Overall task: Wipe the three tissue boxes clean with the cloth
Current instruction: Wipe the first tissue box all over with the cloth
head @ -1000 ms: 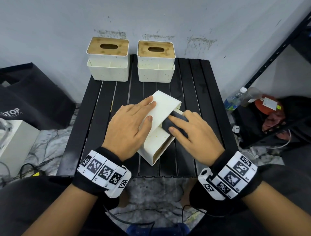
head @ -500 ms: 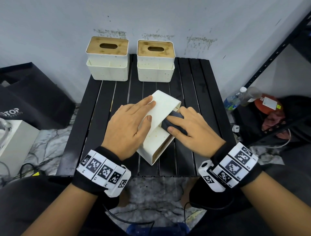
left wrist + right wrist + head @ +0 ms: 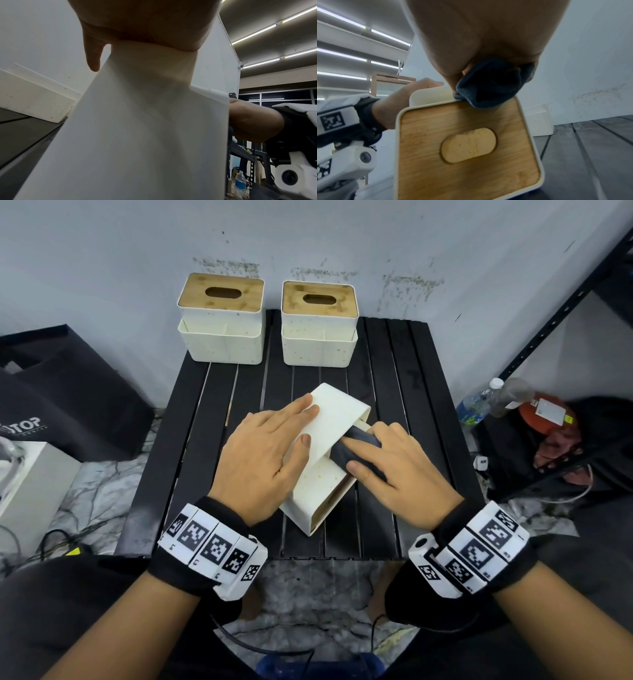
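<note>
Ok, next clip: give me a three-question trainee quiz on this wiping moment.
1. True or false: the box under the hands lies on its side, its wooden lid facing the person's right.
2. How many boxes stand upright at the back of the table?
3. Which hand holds the cloth: A) left hand, B) right hand, C) neither?

Key: 1 true; 2 two, the back left box and the back right box; 3 B, while the left hand rests flat on the box.
</note>
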